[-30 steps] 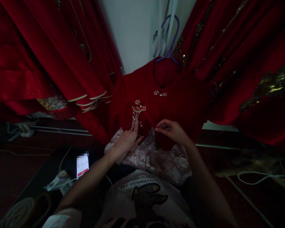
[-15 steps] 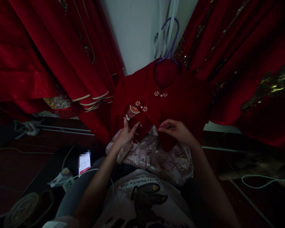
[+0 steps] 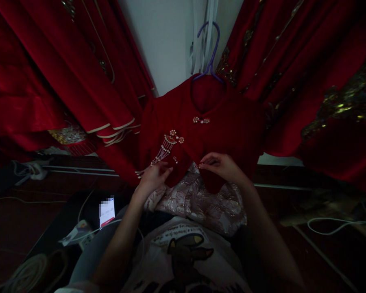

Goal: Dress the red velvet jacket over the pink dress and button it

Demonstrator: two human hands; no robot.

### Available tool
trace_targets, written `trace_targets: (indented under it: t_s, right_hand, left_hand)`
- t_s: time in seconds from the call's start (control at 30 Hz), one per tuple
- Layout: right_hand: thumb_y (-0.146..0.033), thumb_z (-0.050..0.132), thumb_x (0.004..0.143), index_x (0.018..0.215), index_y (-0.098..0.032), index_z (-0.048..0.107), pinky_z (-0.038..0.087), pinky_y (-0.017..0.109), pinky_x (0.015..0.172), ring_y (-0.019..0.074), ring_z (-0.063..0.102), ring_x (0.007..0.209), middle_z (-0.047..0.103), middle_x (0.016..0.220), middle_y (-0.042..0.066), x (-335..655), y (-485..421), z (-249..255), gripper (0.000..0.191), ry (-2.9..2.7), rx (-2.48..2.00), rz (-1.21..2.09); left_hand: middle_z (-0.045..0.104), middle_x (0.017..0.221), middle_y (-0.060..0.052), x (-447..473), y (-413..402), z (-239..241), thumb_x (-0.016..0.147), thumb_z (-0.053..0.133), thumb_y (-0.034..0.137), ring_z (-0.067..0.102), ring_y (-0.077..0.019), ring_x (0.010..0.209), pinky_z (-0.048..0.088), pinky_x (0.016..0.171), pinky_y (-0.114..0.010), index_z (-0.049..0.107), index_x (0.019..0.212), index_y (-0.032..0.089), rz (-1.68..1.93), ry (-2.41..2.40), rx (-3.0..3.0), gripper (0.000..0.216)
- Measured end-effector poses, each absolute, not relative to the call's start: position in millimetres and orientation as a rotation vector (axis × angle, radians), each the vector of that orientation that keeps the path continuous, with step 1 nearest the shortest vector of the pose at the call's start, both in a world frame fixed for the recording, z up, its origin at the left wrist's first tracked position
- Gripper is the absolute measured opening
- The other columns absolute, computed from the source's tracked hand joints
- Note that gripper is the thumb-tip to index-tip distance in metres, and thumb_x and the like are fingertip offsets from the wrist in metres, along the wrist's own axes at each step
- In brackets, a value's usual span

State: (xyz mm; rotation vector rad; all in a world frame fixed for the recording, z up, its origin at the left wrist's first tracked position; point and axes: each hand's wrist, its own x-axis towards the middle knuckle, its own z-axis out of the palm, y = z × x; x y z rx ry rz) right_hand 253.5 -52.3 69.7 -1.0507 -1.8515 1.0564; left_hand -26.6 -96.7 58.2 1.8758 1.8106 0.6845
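A red jacket (image 3: 247, 130) hangs from a purple hanger (image 3: 214, 53) in front of me, its lower front parted. Beaded flower-shaped frog buttons (image 3: 201, 120) fasten its upper front. From the one at lower left, a fan-shaped tassel (image 3: 164, 150) of beads trails down to the left. My left hand (image 3: 154, 179) is beside the tassel's strands, thumb apart from the fingers; whether it touches them is unclear. With fingertips pinched, my right hand (image 3: 221, 166) grips a small beaded frog button (image 3: 200, 166) at the right front edge. Shiny patterned fabric (image 3: 198, 199) lies below the jacket.
Red garments with trim (image 3: 110, 101) hang at left, and sequined red garments (image 3: 338, 110) at right. A lit phone (image 3: 106, 213) and a power strip (image 3: 87, 240) with cables are at lower left. A white cable (image 3: 332, 232) loops at right.
My left hand has drawn down and left, and the tassel now stretches out to the left beside it. My right hand keeps its pinch. The view has shifted slightly.
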Motion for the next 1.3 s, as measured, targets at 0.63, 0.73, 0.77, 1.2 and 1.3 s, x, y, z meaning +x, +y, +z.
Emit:
trace_targets:
  t_s: [0.63,0.73,0.77,1.2,1.3]
  right_hand:
    - [-0.035,0.070,0.081,0.095,-0.020,0.073,0.058,0.032,0.081,0.0179,0.072,0.084,0.076,0.097,0.005,185,-38,15,0.021,-1.514,-1.015,0.943]
    - [-0.035,0.069,0.082,0.097,-0.019,0.074,0.059,0.031,0.081,0.0183,0.072,0.087,0.075,0.100,0.006,177,-37,13,0.023,-1.502,-0.984,0.955]
    - [-0.035,0.070,0.082,0.097,-0.019,0.074,0.059,0.030,0.080,0.0183,0.072,0.087,0.075,0.100,0.006,175,-38,14,0.023,-1.504,-0.971,0.950]
    - [-0.035,0.069,0.081,0.094,-0.019,0.073,0.061,0.029,0.075,0.0167,0.070,0.082,0.071,0.094,0.006,163,-44,21,0.021,-1.454,-0.968,0.880]
    - [-0.034,0.066,0.083,0.096,-0.020,0.073,0.061,0.027,0.074,0.0152,0.069,0.081,0.069,0.096,0.006,163,-45,23,0.020,-1.515,-0.991,0.803]
  left_hand:
    - [0.073,0.101,-0.010,19,-58,24,0.088,0.057,0.028,0.069,-0.0179,0.090,0.055,0.086,-0.032,0.066,0.099,0.013,1.352,1.548,1.510,0.021]
    - [0.074,0.102,-0.011,16,-56,23,0.085,0.059,0.031,0.070,-0.0195,0.092,0.057,0.086,-0.033,0.069,0.098,0.011,1.365,1.421,1.383,0.026]
    - [0.075,0.101,-0.010,15,-56,22,0.085,0.058,0.032,0.071,-0.0199,0.091,0.058,0.085,-0.034,0.070,0.098,0.011,1.373,1.390,1.373,0.027]
    - [0.076,0.092,-0.010,25,-62,18,0.072,0.071,0.022,0.072,-0.0181,0.080,0.060,0.079,-0.031,0.073,0.095,0.010,1.519,1.312,1.347,0.026]
    - [0.077,0.088,-0.009,23,-60,15,0.074,0.069,0.020,0.072,-0.0176,0.077,0.060,0.076,-0.030,0.074,0.095,0.011,1.519,1.324,1.378,0.023]
